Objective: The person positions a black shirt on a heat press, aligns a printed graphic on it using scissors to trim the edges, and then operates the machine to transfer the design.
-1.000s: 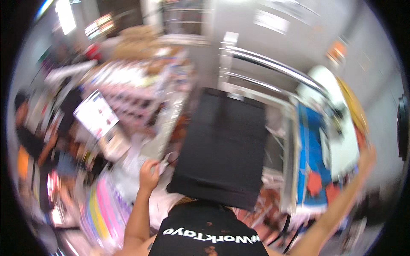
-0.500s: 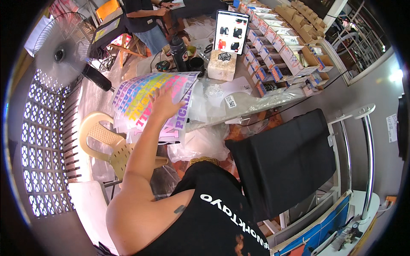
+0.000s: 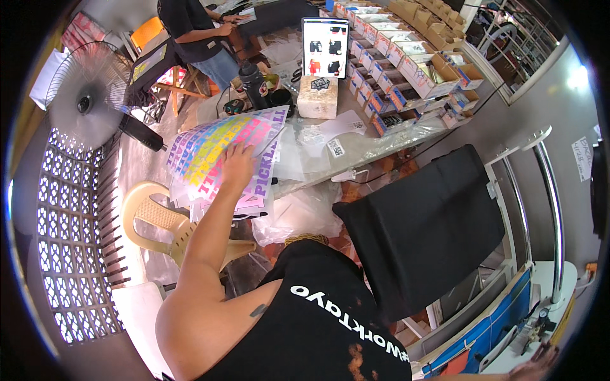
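Observation:
My left hand [image 3: 237, 167] reaches forward onto a stack of printed film sheets [image 3: 213, 166] at the table's left end. The sheets carry rows of large rainbow-coloured lettering and hang a little over the near edge. The fingers rest on the top sheet, outstretched and not wrapped round it. At the lower right rim my right hand [image 3: 542, 360] shows dimly beside the white base of a press-like machine [image 3: 530, 327]. Its fingers are too dark and cut off to read. A black cloth [image 3: 426, 228] lies spread over the machine's flat platen.
A tablet [image 3: 325, 47] leans upright on a pale block [image 3: 318, 98], beside a dark bottle [image 3: 255, 86]. Small cardboard boxes [image 3: 406, 63] line the table's right. A spinning fan [image 3: 86, 105] and a beige plastic chair [image 3: 152, 216] stand left. Another person [image 3: 203, 38] works at the back.
My left hand has come down onto the sheets and its spread fingers have drawn closer together. My right hand has come into view at the lower right. The whole view has shifted slightly.

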### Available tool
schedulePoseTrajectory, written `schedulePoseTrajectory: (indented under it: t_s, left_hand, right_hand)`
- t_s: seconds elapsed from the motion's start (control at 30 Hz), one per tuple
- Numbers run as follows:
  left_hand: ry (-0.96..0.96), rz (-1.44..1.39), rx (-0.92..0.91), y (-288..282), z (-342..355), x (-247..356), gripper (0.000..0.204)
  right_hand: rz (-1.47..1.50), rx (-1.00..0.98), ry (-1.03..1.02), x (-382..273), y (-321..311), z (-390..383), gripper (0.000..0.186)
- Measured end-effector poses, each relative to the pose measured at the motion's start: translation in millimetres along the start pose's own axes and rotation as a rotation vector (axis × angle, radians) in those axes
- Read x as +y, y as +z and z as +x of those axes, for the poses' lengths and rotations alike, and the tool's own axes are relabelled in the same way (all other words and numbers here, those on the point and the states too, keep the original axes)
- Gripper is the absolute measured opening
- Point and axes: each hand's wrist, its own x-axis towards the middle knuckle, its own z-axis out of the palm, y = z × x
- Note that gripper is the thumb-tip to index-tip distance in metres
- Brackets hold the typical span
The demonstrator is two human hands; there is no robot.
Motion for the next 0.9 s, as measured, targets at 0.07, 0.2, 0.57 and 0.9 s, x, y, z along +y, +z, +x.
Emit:
schedulePoseTrajectory:
  t_s: [0.07,0.2,0.57,0.9]
  left_hand:
    - [-0.066,-0.158,-0.069,-2.2,6.8,-7.0,0.044]
    - [-0.301,-0.543,-0.245,-50.8,37.2,-48.5,0.045]
    - [0.354,-0.409,-0.048,-284.2,84.1,52.1,0.029]
    - [1.347,-0.260,-0.670,-195.1,134.9,364.9,0.041]
  right_hand:
    - [0.213,-0.148,0.080,23.7,13.5,-15.4,0.041]
    - [0.576,-0.286,0.367,28.2,73.9,-66.2,0.048]
    - [1.020,-0.677,0.944,-20.9,202.3,-256.0,0.065]
    - [0.876,-0.615,1.278,-43.1,181.1,-357.2,0.068]
